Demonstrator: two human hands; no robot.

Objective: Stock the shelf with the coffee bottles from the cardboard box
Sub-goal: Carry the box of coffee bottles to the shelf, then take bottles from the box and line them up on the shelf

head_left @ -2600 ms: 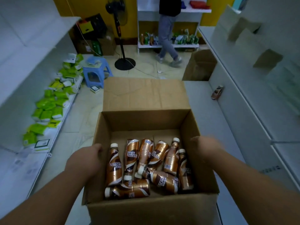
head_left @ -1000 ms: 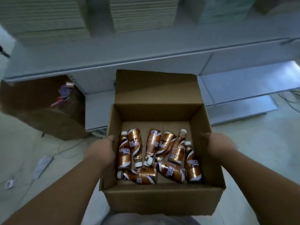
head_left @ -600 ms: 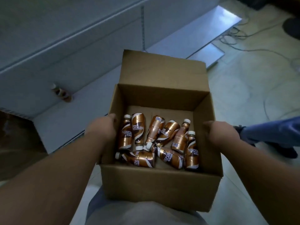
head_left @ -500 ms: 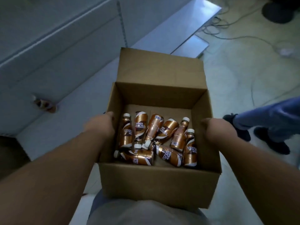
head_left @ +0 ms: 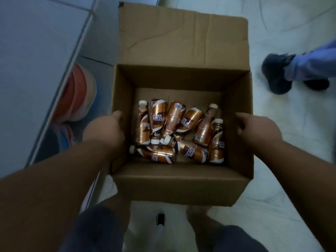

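The left hand (head_left: 104,129) is pressed flat against the outer left wall of the box (head_left: 183,39), thumb near the rim; the right hand (head_left: 254,129) presses the outer right wall the same way. Both hands are clamped on the box from opposite sides, fingers hidden behind the walls. The box appears to be carried clear of the floor (head_left: 291,179), though contact below is not visible. The far flap stands open and creased; the corrugated walls are stiff enough for side pressure but likely to bow if squeezed hard. Support from beneath is advisable, since the load is probably moderately heavy. Inside, nine or so bottles (head_left: 180,131) lie loose in a heap on the box bottom, toward the near side, caps pointing in mixed directions, some resting across others. They will roll and shift if the box tilts. Each bottle carries a glossy copper sleeve, likely slippery; the body appears rigid plastic, not fragile. Grip one around the mid-body, not the white cap. The shelf (head_left: 36,51) lies to the left, just beside the box. Another person's shoe (head_left: 276,73) stands on the floor at the right.
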